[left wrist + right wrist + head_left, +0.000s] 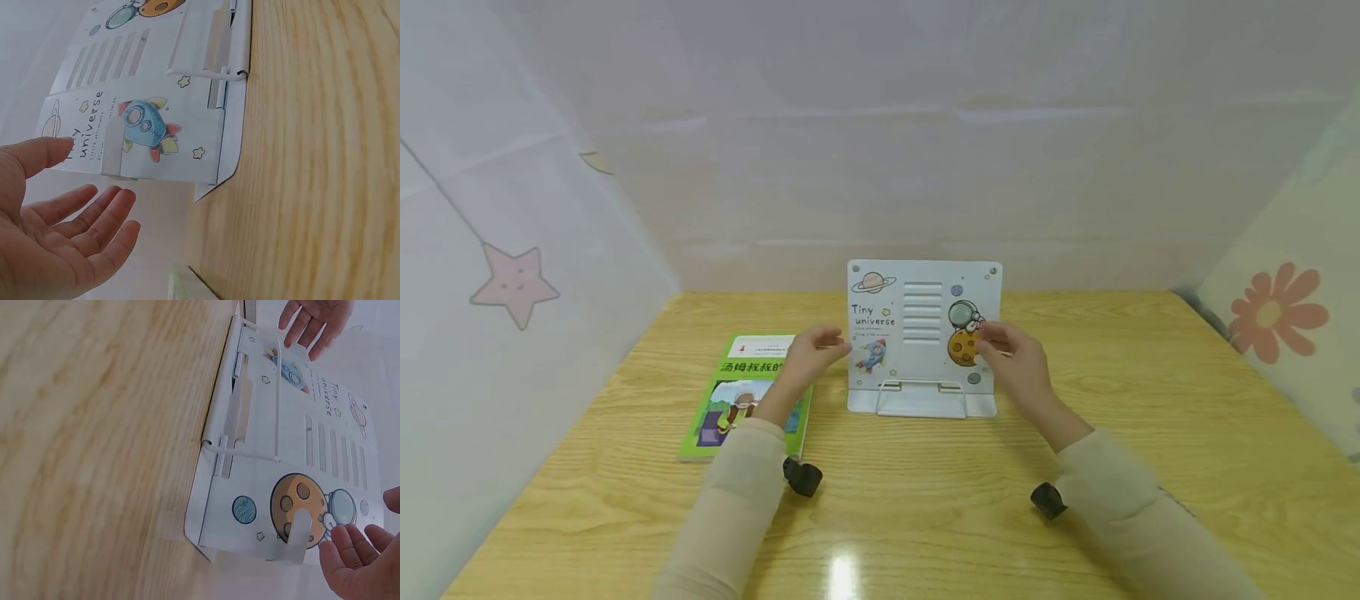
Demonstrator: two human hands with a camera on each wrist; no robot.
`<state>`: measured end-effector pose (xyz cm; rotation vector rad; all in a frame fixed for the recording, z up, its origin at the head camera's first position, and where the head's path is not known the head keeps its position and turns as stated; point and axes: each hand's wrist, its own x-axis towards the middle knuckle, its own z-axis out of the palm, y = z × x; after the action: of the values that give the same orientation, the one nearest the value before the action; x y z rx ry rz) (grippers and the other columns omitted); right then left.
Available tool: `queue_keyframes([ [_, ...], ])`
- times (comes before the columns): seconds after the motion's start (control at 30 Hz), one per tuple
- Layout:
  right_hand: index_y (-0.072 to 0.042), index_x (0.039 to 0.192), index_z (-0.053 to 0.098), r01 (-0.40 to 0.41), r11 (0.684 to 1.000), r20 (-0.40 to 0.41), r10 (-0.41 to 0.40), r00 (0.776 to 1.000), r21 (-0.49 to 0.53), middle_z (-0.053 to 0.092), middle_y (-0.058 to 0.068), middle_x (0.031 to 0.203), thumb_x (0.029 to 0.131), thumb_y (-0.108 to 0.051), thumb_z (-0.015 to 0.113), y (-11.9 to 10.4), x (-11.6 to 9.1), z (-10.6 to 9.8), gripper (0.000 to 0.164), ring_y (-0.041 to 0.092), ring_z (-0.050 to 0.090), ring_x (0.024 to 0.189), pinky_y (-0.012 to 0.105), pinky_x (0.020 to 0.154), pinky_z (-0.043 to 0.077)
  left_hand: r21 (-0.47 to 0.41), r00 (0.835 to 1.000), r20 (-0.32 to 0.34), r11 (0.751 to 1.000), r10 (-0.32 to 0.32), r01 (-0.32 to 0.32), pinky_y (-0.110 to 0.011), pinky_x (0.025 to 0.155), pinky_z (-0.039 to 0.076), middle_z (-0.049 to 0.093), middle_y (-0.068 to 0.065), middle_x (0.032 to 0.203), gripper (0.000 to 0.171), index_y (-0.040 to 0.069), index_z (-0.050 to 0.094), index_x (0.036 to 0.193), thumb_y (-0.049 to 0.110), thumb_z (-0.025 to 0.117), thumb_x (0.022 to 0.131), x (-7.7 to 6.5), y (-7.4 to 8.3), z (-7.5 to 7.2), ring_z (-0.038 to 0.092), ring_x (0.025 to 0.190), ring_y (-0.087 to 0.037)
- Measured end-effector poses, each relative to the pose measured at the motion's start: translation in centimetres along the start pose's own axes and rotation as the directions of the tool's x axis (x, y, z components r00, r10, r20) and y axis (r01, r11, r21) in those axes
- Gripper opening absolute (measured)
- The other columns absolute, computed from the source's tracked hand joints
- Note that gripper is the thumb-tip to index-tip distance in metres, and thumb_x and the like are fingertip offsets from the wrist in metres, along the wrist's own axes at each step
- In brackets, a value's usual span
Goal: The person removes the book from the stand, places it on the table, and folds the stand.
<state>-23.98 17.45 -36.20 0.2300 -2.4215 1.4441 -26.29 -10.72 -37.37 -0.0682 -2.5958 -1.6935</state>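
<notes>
A white book stand (922,358) printed with a rocket, an astronaut and the words "Tiny universe" stands upright on the table. Its wire page holder (278,400) is folded up in front of the panel. My left hand (808,354) is at the stand's left edge, fingers loosely bent with nothing between them. Close by, a white side tab (113,147) wraps over that edge beside the rocket. At the opposite edge my right hand (1018,362) has relaxed fingers near the astronaut print, holding nothing. Another white tab (299,537) lies over the orange planet there.
A green picture book (741,400) lies flat on the wooden table (917,492), left of the stand and partly behind my left forearm. Pale cloth with a star (515,282) and a flower (1273,312) hangs around the table.
</notes>
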Motion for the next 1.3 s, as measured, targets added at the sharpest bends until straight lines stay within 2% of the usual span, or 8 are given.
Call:
queue_keyframes([
  [0.07, 0.008, 0.12, 0.055, -0.041, 0.999, -0.007, 0.041, 0.999, -0.001, 0.06, 0.025, 0.118, 0.091, -0.006, 0.056, 0.4, 0.1, -0.3, 0.032, 0.032, 0.058, 0.107, 0.024, 0.09, 0.051, 0.002, 1.0, 0.0, 1.0, 0.006, -0.006, -0.043, 0.099, 0.045, 0.057, -0.021, 0.123, 0.047, -0.002, 0.049, 0.129, 0.017, 0.062, 0.088, 0.1, -0.1, 0.3, 0.054, 0.116, -0.034],
  [0.3, 0.007, 0.125, 0.051, -0.152, 0.988, -0.039, 0.15, 0.988, -0.03, 0.055, 0.026, 0.124, 0.092, -0.009, 0.054, 1.6, 0.4, -1.0, 0.037, 0.035, 0.056, 0.111, 0.043, 0.098, 0.047, 0.005, 1.0, -0.001, 1.0, 0.004, -0.004, -0.045, 0.1, 0.045, 0.057, -0.021, 0.126, 0.047, -0.001, 0.05, 0.128, 0.018, 0.063, 0.087, 0.2, -0.3, 1.0, 0.053, 0.118, -0.035],
  [0.43, 0.008, 0.127, 0.048, -0.205, 0.978, -0.032, 0.204, 0.978, -0.034, 0.053, 0.027, 0.126, 0.092, -0.011, 0.055, 2.2, 0.6, -1.0, 0.041, 0.036, 0.054, 0.113, 0.042, 0.097, 0.047, -0.011, 1.0, -0.002, 1.0, 0.01, -0.01, -0.043, 0.098, 0.046, 0.058, -0.02, 0.123, 0.043, -0.001, 0.053, 0.125, 0.016, 0.063, 0.086, 0.3, -0.4, 1.5, 0.055, 0.115, -0.034],
  [0.57, 0.008, 0.129, 0.047, -0.263, 0.964, 0.017, 0.263, 0.965, -0.029, 0.051, 0.026, 0.129, 0.092, -0.016, 0.055, 2.7, 1.0, -0.6, 0.045, 0.036, 0.052, 0.115, 0.04, 0.095, 0.047, -0.036, 1.0, 0.005, 0.999, 0.01, -0.01, -0.04, 0.094, 0.048, 0.06, -0.019, 0.12, 0.038, 0.0, 0.056, 0.121, 0.014, 0.062, 0.086, 0.3, -0.4, 2.0, 0.058, 0.11, -0.032],
  [0.73, 0.007, 0.128, 0.05, -0.263, 0.958, 0.084, 0.273, 0.958, -0.111, 0.054, 0.025, 0.125, 0.091, -0.021, 0.058, 3.0, 1.4, 0.1, 0.047, 0.033, 0.052, 0.108, 0.037, 0.086, 0.049, 0.019, 1.0, -0.019, 1.0, 0.021, -0.021, -0.039, 0.089, 0.05, 0.063, -0.017, 0.114, 0.035, 0.0, 0.06, 0.118, 0.014, 0.063, 0.086, 0.2, -0.2, 2.6, 0.06, 0.104, -0.03],
  [0.83, 0.007, 0.124, 0.053, -0.25, 0.954, 0.092, 0.268, 0.959, -0.166, 0.057, 0.025, 0.121, 0.089, -0.022, 0.059, 3.0, 1.6, 0.5, 0.046, 0.031, 0.052, 0.1, 0.036, 0.08, 0.048, 0.057, 0.999, -0.03, 0.998, 0.027, -0.025, -0.036, 0.083, 0.052, 0.064, -0.015, 0.11, 0.035, 0.001, 0.061, 0.116, 0.017, 0.064, 0.086, 0.3, -0.3, 2.9, 0.061, 0.099, -0.027],
  [1.07, 0.008, 0.122, 0.054, -0.218, 0.952, 0.082, 0.24, 0.967, -0.213, 0.058, 0.026, 0.122, 0.089, -0.02, 0.058, 2.8, 1.7, 1.0, 0.044, 0.037, 0.055, 0.113, 0.047, 0.092, 0.049, 0.122, 0.997, -0.054, 0.992, 0.046, -0.039, -0.024, 0.066, 0.05, 0.065, -0.014, 0.102, 0.033, 0.0, 0.062, 0.111, 0.021, 0.066, 0.085, 0.4, -0.2, 3.3, 0.06, 0.084, -0.02],
  [1.3, 0.007, 0.125, 0.052, -0.209, 0.949, 0.085, 0.235, 0.968, -0.235, 0.056, 0.025, 0.125, 0.091, -0.019, 0.057, 2.9, 1.7, 0.9, 0.044, 0.037, 0.054, 0.116, 0.047, 0.094, 0.049, 0.174, 0.997, -0.053, 0.983, 0.062, -0.052, -0.022, 0.064, 0.048, 0.067, -0.014, 0.101, 0.032, 0.001, 0.063, 0.111, 0.019, 0.066, 0.084, 0.5, -0.1, 3.1, 0.061, 0.082, -0.02],
])
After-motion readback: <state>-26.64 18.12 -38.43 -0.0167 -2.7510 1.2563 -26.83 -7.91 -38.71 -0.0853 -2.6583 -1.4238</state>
